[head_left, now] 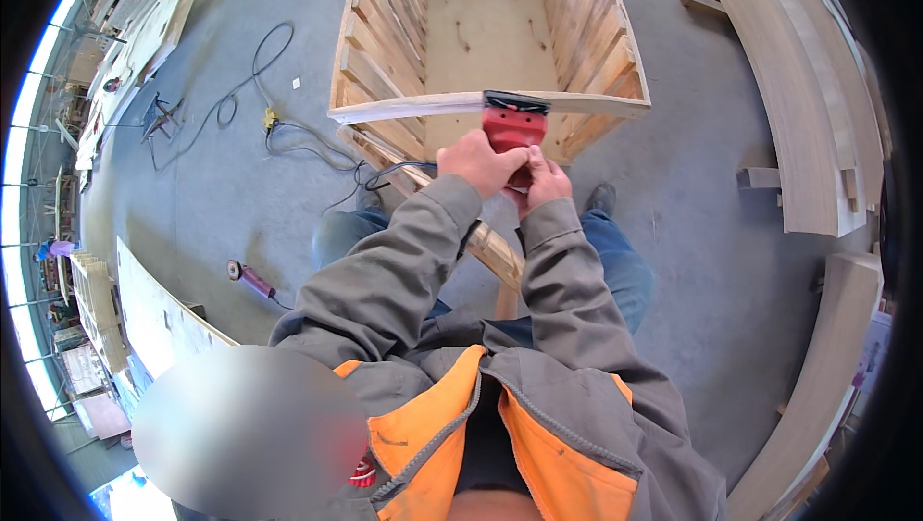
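Both hands are closed on a red power sander, its black front end over the pale top rail of a slatted wooden frame. My left hand wraps its left side. My right hand grips the rear part, partly covering it. Whether the sander's pad presses on the rail or sits just off it, I cannot tell. A dark cable runs to the left from near my left hand. The frame's long slatted sides stretch away from me, with a plywood panel between them.
A slanted wooden beam lies below my forearms, between my legs. On the floor to the left are a power cord with a yellow connector and a purple angle grinder. Large curved wooden pieces stand along the right.
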`<state>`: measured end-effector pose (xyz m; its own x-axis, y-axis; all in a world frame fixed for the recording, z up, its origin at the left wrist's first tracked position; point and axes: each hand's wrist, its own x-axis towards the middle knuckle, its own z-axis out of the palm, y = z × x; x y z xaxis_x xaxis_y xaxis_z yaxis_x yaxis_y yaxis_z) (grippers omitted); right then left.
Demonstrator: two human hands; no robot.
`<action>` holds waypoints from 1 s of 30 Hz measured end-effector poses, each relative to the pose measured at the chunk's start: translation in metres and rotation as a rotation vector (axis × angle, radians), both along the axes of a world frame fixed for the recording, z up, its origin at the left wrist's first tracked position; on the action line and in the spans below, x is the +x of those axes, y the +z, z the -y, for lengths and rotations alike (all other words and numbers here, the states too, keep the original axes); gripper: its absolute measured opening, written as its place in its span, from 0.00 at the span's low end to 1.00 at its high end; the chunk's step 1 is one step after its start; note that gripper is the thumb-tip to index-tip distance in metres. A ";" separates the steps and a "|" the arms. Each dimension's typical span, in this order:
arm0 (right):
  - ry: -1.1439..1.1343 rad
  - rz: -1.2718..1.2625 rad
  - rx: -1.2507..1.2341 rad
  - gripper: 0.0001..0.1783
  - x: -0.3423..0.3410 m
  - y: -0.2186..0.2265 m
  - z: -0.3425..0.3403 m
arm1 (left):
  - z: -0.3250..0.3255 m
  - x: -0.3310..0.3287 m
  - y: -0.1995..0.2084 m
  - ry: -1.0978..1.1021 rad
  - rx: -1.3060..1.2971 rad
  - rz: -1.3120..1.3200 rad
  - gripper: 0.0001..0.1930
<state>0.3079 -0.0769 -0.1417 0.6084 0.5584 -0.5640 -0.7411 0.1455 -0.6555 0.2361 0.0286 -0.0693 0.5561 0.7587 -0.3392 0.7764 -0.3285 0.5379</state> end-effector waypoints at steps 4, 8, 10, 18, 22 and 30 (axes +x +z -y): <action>-0.016 -0.031 -0.013 0.20 0.010 0.000 0.012 | 0.007 0.012 -0.007 -0.042 -0.002 0.001 0.38; 0.003 -0.016 -0.018 0.20 0.006 -0.002 0.012 | 0.003 0.007 -0.008 -0.062 0.028 0.002 0.38; 0.006 -0.023 -0.002 0.20 -0.003 0.003 0.005 | -0.005 -0.002 -0.002 -0.066 0.014 0.009 0.37; 0.092 -0.022 0.025 0.20 -0.038 0.009 -0.033 | -0.035 -0.047 0.004 0.025 0.038 0.003 0.39; 0.170 -0.005 -0.013 0.20 -0.052 0.001 -0.053 | -0.049 -0.069 0.001 0.095 0.047 0.025 0.39; 0.202 0.007 0.080 0.26 -0.090 -0.015 -0.095 | -0.082 -0.112 -0.016 0.168 0.122 0.069 0.37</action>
